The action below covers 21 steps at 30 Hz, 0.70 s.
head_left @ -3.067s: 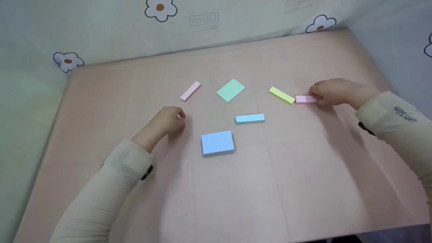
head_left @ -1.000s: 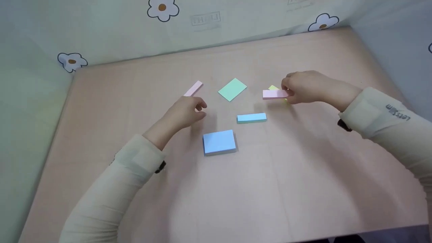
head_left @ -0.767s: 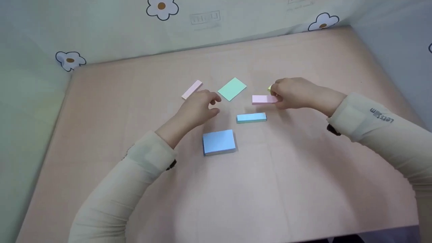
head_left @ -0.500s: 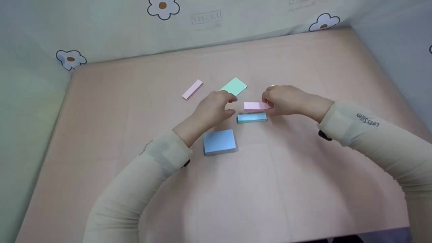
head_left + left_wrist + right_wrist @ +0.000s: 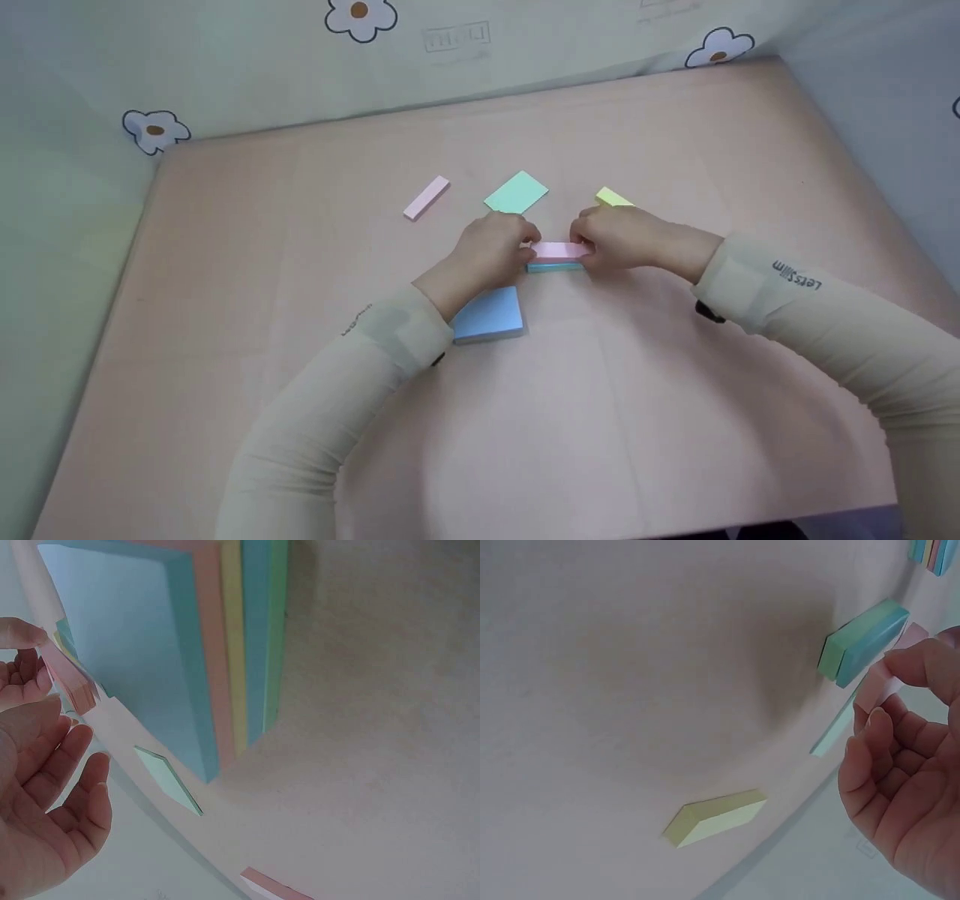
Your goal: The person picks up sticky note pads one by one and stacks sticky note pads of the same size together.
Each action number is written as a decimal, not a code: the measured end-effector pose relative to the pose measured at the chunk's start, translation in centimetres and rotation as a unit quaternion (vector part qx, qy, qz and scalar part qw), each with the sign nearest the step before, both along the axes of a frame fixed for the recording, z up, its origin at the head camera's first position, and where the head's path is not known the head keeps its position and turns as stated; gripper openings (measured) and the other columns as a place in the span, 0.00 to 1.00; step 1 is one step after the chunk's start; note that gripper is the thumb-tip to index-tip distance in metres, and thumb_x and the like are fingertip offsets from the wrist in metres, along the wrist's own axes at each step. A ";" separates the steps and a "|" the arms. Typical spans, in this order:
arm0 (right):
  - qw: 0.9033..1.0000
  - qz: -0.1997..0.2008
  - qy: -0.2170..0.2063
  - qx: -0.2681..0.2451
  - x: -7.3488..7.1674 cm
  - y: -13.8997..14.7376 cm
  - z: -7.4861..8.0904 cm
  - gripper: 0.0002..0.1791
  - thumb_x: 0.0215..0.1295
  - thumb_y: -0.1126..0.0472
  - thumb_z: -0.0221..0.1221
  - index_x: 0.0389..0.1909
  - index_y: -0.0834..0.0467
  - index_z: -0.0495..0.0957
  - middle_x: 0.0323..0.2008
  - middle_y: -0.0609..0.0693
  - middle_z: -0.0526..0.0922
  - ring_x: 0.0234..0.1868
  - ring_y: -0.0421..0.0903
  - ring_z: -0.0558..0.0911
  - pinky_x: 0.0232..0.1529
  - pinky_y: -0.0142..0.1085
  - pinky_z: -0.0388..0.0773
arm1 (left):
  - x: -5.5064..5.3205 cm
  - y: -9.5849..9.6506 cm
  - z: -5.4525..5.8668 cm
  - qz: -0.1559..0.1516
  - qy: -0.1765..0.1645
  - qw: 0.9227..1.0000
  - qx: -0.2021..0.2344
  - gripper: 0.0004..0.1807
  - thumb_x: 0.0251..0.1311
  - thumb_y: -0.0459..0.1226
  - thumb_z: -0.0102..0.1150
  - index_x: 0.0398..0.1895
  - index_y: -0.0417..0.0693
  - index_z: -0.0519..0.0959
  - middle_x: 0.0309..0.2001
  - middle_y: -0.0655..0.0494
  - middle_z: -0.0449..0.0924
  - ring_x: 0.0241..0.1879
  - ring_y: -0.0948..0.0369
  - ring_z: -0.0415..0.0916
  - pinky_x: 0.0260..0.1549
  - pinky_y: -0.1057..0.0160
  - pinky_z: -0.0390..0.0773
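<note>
My right hand [image 5: 622, 236] pinches a narrow pink sticky-note pad [image 5: 556, 251] by its right end, over a narrow blue pad [image 5: 555, 268]. The right wrist view shows that blue pad [image 5: 870, 645] lying on a green one. My left hand [image 5: 491, 251] is at the pink pad's left end; in the left wrist view its fingers [image 5: 64, 795] are loosely bent, and the pad's end face [image 5: 81, 699] shows uncovered beside them. Just in front of the left hand, partly behind the forearm, is a larger blue-topped block of pads [image 5: 491, 315], layered in several colours.
Behind the hands lies a flat green note sheet [image 5: 517, 193]. Another narrow pink pad [image 5: 426, 198] is at the left, and a yellow one [image 5: 613, 196] is partly hidden behind my right hand. A flower-print curtain [image 5: 255, 67] borders the table's [image 5: 300, 195] back edge.
The right hand picked up the pink pad near the yellow one and brought it left and nearer, over the blue pad. The left hand moved right to the pink pad's other end.
</note>
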State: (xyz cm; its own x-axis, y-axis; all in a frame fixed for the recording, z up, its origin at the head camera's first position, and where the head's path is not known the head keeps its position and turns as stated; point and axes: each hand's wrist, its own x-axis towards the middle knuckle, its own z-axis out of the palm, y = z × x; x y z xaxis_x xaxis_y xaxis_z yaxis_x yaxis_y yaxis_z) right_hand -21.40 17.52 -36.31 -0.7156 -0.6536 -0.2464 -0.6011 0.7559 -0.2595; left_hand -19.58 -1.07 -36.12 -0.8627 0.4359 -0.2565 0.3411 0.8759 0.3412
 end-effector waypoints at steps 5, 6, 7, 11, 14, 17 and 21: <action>1.000 -0.006 -0.009 -0.006 -0.1 -0.2 -0.4 0.10 0.51 0.67 0.58 0.35 0.65 0.78 0.29 0.55 0.76 0.29 0.48 0.71 0.32 0.37 0.69 | -0.1 -0.2 -0.2 0.003 -0.002 1.000 -0.003 0.14 0.61 0.37 0.53 0.49 0.49 0.79 0.48 0.55 0.79 0.44 0.59 0.71 0.48 0.63 0.71; 1.000 -0.006 -0.010 -0.008 -0.1 -0.3 -0.4 0.10 0.51 0.67 0.58 0.35 0.65 0.78 0.29 0.55 0.76 0.29 0.48 0.71 0.32 0.37 0.68 | -0.1 -0.3 -0.3 0.003 -0.001 1.000 -0.004 0.14 0.61 0.37 0.53 0.48 0.49 0.79 0.47 0.55 0.79 0.44 0.59 0.71 0.48 0.62 0.71; 1.000 -0.005 -0.011 -0.011 -0.1 -0.3 -0.4 0.10 0.50 0.67 0.58 0.35 0.65 0.78 0.29 0.54 0.76 0.28 0.48 0.71 0.32 0.37 0.68 | -0.2 -0.4 -0.3 0.004 0.001 1.000 -0.004 0.13 0.61 0.37 0.53 0.48 0.49 0.79 0.47 0.55 0.79 0.44 0.59 0.72 0.48 0.62 0.71; 1.000 0.004 -0.005 -0.022 0.0 -0.2 -0.3 0.09 0.49 0.68 0.57 0.33 0.64 0.78 0.29 0.54 0.75 0.28 0.48 0.71 0.31 0.37 0.68 | -0.1 -0.6 -0.2 0.001 0.002 1.000 -0.001 0.13 0.60 0.37 0.53 0.48 0.48 0.79 0.47 0.55 0.79 0.45 0.59 0.72 0.48 0.61 0.71; 1.000 0.008 -0.002 -0.024 0.1 -0.2 -0.2 0.08 0.49 0.68 0.56 0.32 0.64 0.78 0.28 0.53 0.74 0.27 0.48 0.70 0.31 0.37 0.67 | 0.0 -0.9 0.0 0.004 -0.003 1.000 0.004 0.14 0.60 0.36 0.53 0.49 0.47 0.79 0.47 0.54 0.78 0.46 0.58 0.72 0.48 0.60 0.71; 1.000 0.007 -0.003 -0.018 0.0 -0.2 -0.4 0.08 0.50 0.68 0.56 0.33 0.64 0.78 0.28 0.54 0.74 0.27 0.48 0.70 0.31 0.37 0.67 | 0.1 -1.1 0.1 0.017 -0.015 1.000 0.003 0.15 0.61 0.37 0.53 0.51 0.48 0.78 0.47 0.54 0.78 0.46 0.58 0.71 0.49 0.61 0.71; 1.000 0.001 -0.007 -0.005 0.0 -0.3 -0.6 0.09 0.52 0.68 0.57 0.36 0.64 0.78 0.30 0.54 0.75 0.28 0.48 0.70 0.31 0.37 0.67 | 0.0 -1.2 0.1 0.024 -0.026 0.999 -0.013 0.16 0.61 0.38 0.53 0.53 0.48 0.76 0.47 0.54 0.77 0.46 0.59 0.70 0.49 0.62 0.71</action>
